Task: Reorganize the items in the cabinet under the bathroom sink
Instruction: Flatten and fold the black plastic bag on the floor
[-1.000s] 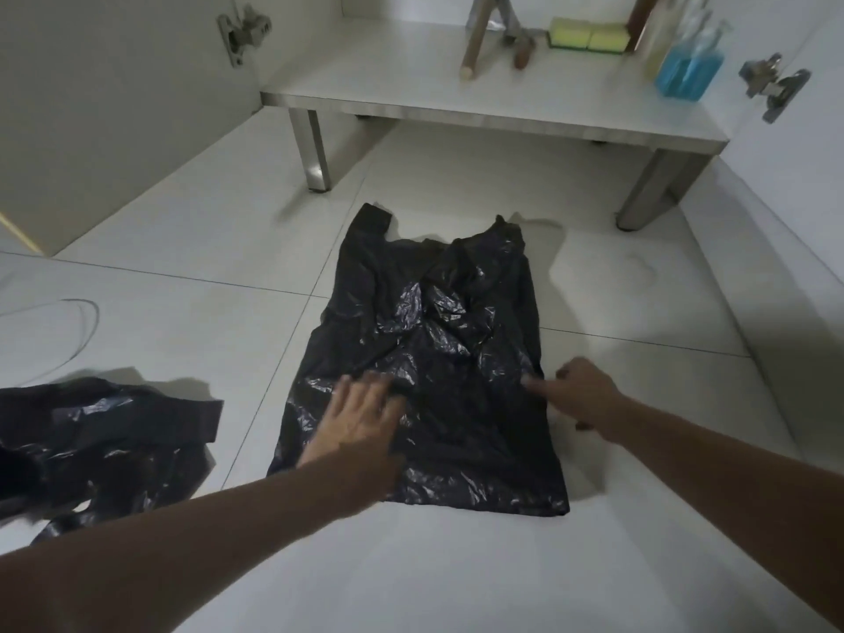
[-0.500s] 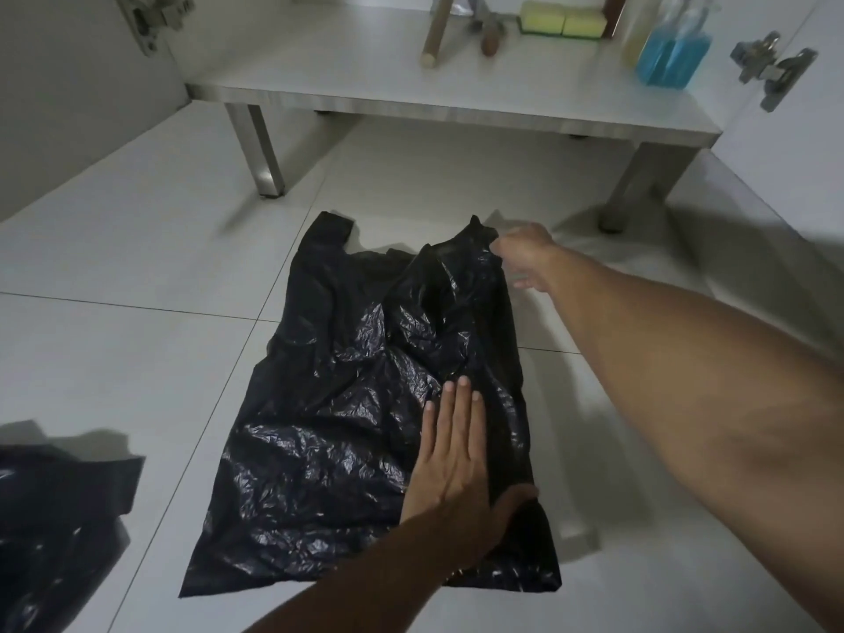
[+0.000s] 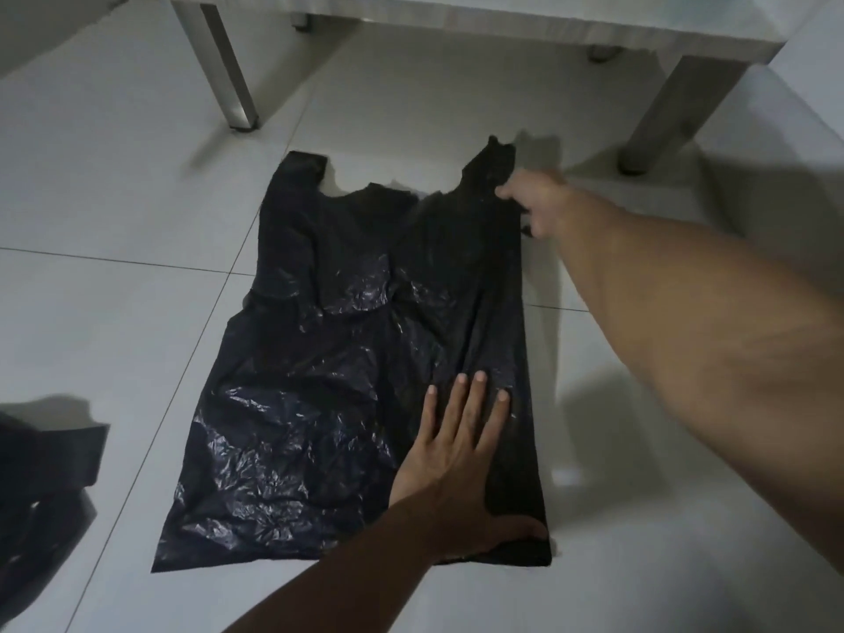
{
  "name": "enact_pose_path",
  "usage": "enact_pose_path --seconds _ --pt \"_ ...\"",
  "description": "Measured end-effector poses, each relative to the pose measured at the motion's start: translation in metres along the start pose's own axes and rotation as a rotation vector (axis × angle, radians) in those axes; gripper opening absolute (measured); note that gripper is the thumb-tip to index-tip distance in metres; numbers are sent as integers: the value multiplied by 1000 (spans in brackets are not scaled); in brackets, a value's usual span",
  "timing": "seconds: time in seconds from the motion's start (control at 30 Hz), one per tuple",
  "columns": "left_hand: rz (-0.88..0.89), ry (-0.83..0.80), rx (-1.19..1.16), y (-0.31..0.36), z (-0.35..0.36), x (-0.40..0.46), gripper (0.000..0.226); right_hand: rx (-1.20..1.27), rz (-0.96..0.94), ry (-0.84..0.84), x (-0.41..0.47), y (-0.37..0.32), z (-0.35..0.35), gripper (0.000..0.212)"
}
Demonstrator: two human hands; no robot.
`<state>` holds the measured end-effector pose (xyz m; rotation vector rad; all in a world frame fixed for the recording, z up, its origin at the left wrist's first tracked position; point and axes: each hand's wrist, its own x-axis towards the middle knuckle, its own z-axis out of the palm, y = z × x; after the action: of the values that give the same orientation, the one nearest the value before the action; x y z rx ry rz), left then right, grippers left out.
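- Lying flat on the tiled floor (image 3: 114, 212), a black plastic bag (image 3: 347, 381), long axis from 6 to 12 o'clock, handles toward the cabinet base (image 3: 502, 25).
- Pressing its 5 o'clock corner: left hand (image 3: 461, 463), fingers spread flat.
- Pinching the 1 o'clock handle: right hand (image 3: 539, 203), nearer the top, probably for folding.

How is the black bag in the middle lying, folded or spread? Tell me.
Spread. The black bag lies flat on the floor, handles toward the cabinet; the left hand presses it flat, the right hand grips one handle.
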<state>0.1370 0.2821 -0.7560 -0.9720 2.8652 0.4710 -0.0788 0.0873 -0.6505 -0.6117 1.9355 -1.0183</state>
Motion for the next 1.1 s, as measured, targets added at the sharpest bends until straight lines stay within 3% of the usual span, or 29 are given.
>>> enact_pose_path --seconds 0.1,0.17,0.23,0.33,0.43,0.5,0.57,0.7,0.87,0.97,1.1 --pt "-6 -20 21 1 1 0 123 -2 -27 -29 4 -8 -3 7" --pt "-5 -24 6 1 -2 0 120 -278 -128 -12 11 -6 -4 38" --pt "1 27 -133 0 -7 -2 108 -636 -316 164 4 6 -1 49" --pt "-13 299 -373 -18 -18 -7 74 -750 -655 267 -43 48 13 37" --pt "-98 527 -239 -61 -33 -18 61 -874 -826 135 -108 114 26 43" --pt "-197 499 -105 -91 -45 -31 64 -1005 -785 40 -145 156 31 64" --pt "-334 336 10 -121 -44 -48 73 -1165 -664 -45 -164 191 27 83" --pt "-488 41 26 -158 -31 -80 85 -1327 -514 -32 -162 216 2 91" --pt "-397 252 52 -135 -29 -90 83 -1251 -652 -15 -200 214 21 83" --pt "-289 166 88 -122 -12 -106 80 -1246 -633 -60 -222 237 29 81" --pt "-277 94 133 -130 -3 -112 77 -1259 -610 -53 -226 253 27 79"
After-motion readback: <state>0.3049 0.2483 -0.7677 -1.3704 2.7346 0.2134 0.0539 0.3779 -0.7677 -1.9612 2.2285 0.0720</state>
